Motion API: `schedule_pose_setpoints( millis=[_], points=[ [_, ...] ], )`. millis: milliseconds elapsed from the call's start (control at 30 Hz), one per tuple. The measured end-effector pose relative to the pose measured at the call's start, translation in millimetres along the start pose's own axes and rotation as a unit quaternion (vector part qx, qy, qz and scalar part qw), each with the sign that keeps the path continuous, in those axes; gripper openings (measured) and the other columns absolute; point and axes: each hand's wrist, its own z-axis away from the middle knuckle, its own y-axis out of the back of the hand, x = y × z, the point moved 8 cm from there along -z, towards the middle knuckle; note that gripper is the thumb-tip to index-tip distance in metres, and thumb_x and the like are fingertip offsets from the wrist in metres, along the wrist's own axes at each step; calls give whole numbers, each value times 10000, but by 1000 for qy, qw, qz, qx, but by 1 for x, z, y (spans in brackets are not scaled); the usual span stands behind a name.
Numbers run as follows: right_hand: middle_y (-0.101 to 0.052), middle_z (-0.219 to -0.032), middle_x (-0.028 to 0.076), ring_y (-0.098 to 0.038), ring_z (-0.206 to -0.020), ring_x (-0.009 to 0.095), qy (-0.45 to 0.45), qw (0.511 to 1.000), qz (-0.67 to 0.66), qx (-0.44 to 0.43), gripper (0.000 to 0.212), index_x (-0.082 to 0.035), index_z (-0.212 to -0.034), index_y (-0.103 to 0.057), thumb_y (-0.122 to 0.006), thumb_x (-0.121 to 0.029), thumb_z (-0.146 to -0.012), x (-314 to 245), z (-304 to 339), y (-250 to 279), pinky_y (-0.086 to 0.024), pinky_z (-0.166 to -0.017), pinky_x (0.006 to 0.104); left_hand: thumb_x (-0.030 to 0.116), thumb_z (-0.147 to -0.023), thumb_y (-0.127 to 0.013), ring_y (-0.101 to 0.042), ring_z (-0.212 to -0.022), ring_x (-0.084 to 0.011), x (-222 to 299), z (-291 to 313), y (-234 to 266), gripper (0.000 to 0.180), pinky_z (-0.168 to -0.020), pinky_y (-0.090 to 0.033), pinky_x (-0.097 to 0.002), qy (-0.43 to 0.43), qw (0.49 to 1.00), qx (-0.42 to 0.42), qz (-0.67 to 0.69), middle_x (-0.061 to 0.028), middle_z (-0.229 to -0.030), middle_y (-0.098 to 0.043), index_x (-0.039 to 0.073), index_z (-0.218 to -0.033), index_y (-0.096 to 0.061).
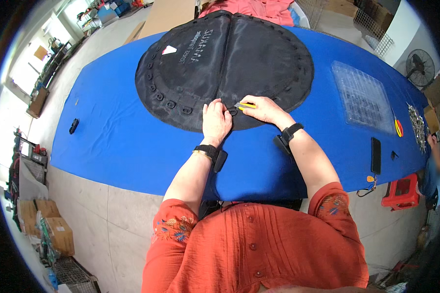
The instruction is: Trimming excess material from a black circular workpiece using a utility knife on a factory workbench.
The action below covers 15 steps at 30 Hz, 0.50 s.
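A round black trampoline mat (pixel 181 78) lies on the blue table cover, with a seam down its middle and black loops around its rim. My right hand (pixel 266 110) grips a yellow box cutter (pixel 247 105), its blade pointing left over the near rim. Just under the blade is a black loop (pixel 233 112) on the mat. To the left of the cutter, my left hand (pixel 216 119) rests on the mat's near edge, its fingers laid over the fabric by the seam. Its fingertips are partly hard to make out. Both wrists wear black straps.
The blue-covered table (pixel 98 132) also bears a clear plastic compartment box (pixel 362 95), a heap of small metal pieces (pixel 416 127), a black phone (pixel 375 155) and a small black object (pixel 74 126). A red stool (pixel 401 191) and another person's arm (pixel 437 154) are at the right.
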Motion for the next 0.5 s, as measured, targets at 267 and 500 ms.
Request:
schedule_pose_setpoints(
  millis=[267,500],
  points=[
    [-778,-1154,170,-744,-1080,351,8,1000,3,-3,358,-109,-1248,-727,-751,-271,-929,-7,2,5,-565,-924,430,194,-958,-657,-562,-1375,-314,0,-2,2,171,-1252,-329,-566,0,1000,2,-7,-152,-1360,-652,65,-1070,-651],
    [-778,-1150,170,-743,-1081,357,23,1000,1,-15,357,-106,-1247,-729,-754,-267,-929,-6,-3,8,-567,-925,434,192,-956,-656,-563,-1373,-310,3,-6,3,164,-1249,-330,-566,1,1000,5,2,-150,-1344,-654,66,-1061,-652]
  ],
)
